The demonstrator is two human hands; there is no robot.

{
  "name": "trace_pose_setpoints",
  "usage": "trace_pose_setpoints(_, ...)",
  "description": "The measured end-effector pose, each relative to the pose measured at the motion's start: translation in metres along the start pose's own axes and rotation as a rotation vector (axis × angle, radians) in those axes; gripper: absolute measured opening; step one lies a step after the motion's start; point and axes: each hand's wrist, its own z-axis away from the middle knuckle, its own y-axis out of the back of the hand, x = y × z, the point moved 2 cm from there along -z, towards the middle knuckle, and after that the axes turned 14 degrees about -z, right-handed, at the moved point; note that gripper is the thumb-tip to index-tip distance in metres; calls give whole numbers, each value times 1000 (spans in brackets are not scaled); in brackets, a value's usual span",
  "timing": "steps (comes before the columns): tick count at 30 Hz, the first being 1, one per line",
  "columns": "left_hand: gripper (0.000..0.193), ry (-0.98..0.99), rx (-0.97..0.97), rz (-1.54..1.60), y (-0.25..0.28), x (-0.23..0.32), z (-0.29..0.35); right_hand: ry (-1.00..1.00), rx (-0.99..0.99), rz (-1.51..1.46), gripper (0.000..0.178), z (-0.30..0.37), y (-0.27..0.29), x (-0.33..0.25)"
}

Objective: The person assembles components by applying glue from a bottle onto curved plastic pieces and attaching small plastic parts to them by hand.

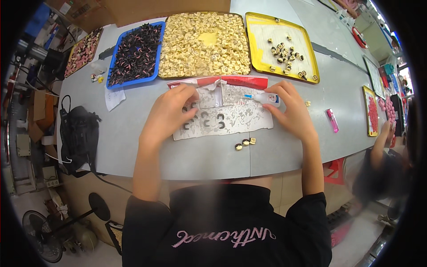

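My right hand (pixel 288 109) grips a small white glue bottle (pixel 270 99), its blue nozzle pointing left over a stained white sheet (pixel 249 121). At the sheet's left side is my left hand (pixel 171 113), thumb and fingers apart around a few small dark curved pieces (pixel 187 108). More dark C-shaped pieces (pixel 220 121) lie in rows beside it on the sheet. A clear, pale strip with a fold in it (pixel 212 97) rests across the sheet's upper part. Nearer to me, three small cream-and-dark pieces (pixel 245 142) sit on the grey table.
Along the back stand a blue tray of black and pink pieces (pixel 135 55), a large tray of cream pieces (pixel 204 58) and a yellow tray (pixel 262 44) with several assembled pieces. A black bag (pixel 80 133) lies left, a pink tube (pixel 332 120) right. Another person's arm (pixel 380 142) shows far right.
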Motion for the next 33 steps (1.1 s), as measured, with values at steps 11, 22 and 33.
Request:
trace_pose_setpoints(11, 12, -112, 183, 327, 3, 20, -5, 12, -31, -39, 34, 5, -1, 8)
trace_pose_setpoints(22, 14, -163, 255, 426, -38, 43, -3, -65, 185, -829, 34, -26, 2, 4)
trace_pose_setpoints(33, 18, -136, 353, 437, -52, 53, 2, -128, 290, -1540, 37, -19, -24, 31)
